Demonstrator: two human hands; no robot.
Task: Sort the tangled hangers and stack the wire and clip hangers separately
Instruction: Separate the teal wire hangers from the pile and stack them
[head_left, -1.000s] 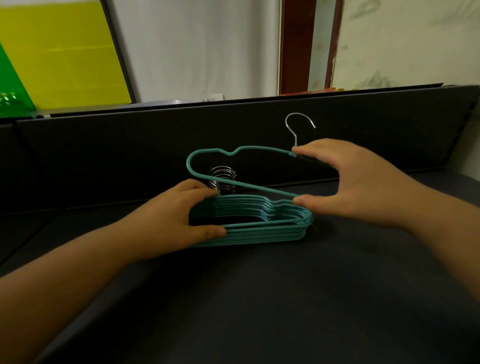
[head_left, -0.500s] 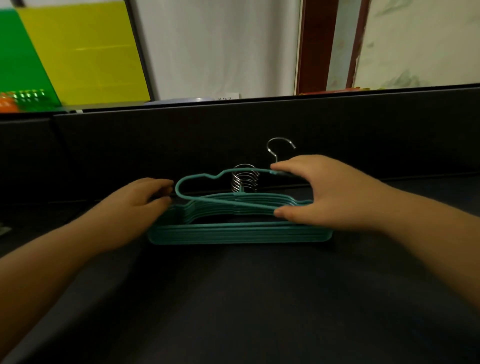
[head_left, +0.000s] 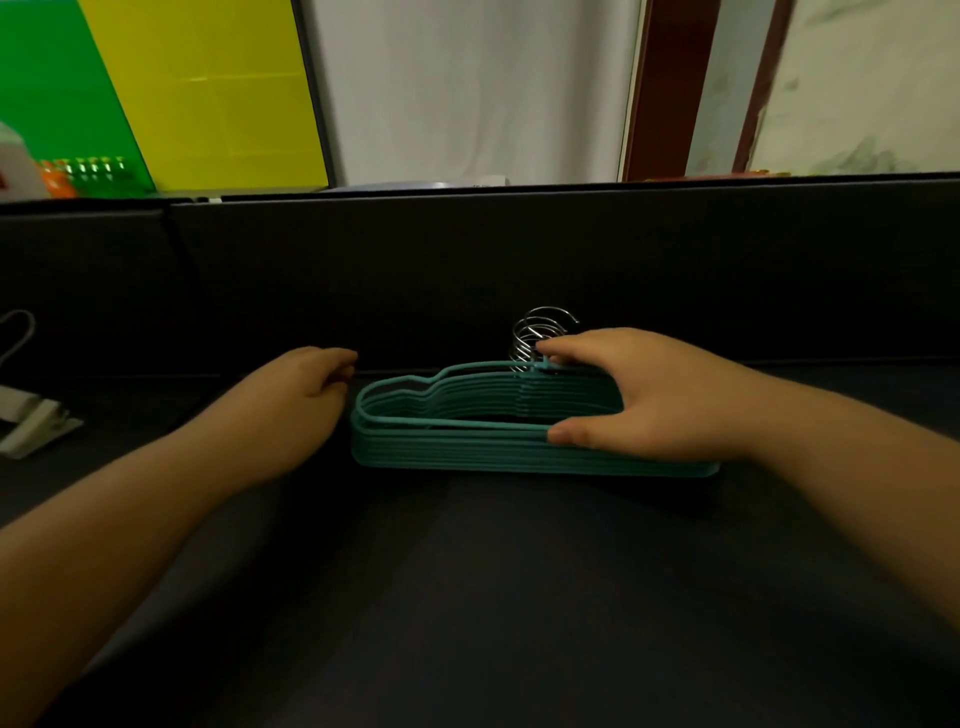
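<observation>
Well, the stack of teal wire hangers (head_left: 498, 447) lies flat on the dark table (head_left: 493, 597), close to the dark back panel (head_left: 467, 270), with its silver hooks (head_left: 540, 338) bunched and standing up at the far side. The right hand (head_left: 654, 400) is spread over the right half of the stack: its thumb presses the near bar of the top hanger (head_left: 415, 410) while the fingers reach over the far edge by the necks, just under the hooks, so the hand pinches that top hanger between thumb and fingers. The left hand (head_left: 296, 395) sits just beside the stack's rounded left end, fingers loosely curled, holding nothing; whether its fingertips actually touch the hangers is hard to say from here. At the far left edge of the table lies a pale clip hanger (head_left: 31, 421), with a grey hook (head_left: 18, 332) showing behind it, well apart from the teal stack. Behind the panel stand green and yellow boards (head_left: 156, 93).
</observation>
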